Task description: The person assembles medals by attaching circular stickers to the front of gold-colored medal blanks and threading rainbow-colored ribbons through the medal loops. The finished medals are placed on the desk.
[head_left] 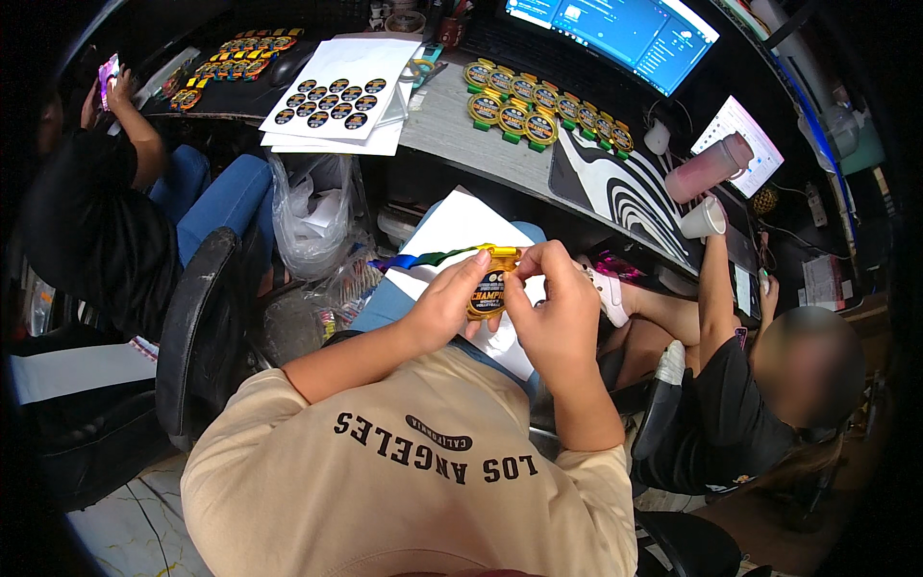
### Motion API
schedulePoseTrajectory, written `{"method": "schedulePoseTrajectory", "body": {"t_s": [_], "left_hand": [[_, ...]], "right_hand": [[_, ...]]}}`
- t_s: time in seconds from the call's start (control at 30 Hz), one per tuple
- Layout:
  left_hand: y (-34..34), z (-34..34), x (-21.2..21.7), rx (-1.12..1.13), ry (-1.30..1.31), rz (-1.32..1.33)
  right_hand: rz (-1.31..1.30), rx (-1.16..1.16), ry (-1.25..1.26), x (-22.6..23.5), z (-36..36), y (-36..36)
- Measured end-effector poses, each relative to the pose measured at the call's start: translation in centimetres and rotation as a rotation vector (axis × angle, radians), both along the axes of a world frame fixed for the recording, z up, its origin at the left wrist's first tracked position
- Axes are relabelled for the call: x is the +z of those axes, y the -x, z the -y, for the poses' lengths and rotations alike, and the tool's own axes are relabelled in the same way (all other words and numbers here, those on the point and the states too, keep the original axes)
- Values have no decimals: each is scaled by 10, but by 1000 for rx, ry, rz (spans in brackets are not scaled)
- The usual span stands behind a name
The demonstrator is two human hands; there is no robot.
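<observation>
A gold medal (488, 288) with a dark round centre sticker and a blue-green ribbon (423, 259) is held between both my hands over my lap. My left hand (450, 303) grips its left side, thumb near the face. My right hand (555, 303) pinches the top and right edge, fingers curled over it. A white sheet (460, 226) lies on my lap beneath the medal.
On the desk lie a row of finished gold medals (538, 104), white sheets of round stickers (336, 96), more medals (226, 60) at far left, a striped mat (625, 188), a monitor (625, 29). One person sits at left, another at right holding a paper cup (702, 218). A plastic bag (312, 216) hangs below the desk.
</observation>
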State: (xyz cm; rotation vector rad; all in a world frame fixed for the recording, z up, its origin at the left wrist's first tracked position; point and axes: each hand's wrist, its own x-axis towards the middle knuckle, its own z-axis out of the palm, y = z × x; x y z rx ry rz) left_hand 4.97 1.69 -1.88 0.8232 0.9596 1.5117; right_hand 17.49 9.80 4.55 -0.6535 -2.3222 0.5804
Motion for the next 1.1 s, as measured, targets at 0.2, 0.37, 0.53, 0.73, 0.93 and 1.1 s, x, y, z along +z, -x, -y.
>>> {"method": "schedulePoseTrajectory", "body": {"t_s": [0.2,0.37,0.53,0.73,0.93,1.1], "left_hand": [[8,-1,11,-89,29,385],[7,-1,16,-109,13,426],[4,2,17,7,-53,249],[-2,9,17,83,-135,75],[-5,8,11,134,-209,-9],[-9,11,5,189,-262,-89]], "right_hand": [[-173,-146,-62,-9,-8,-2],[-321,-140,161,-25,3,-5],[-294,-127,-11,-26,13,-16],[-233,-124,-176,-28,28,-8],[-317,-106,-175,-35,29,-5],[-480,-68,230,-43,30,-5]]}}
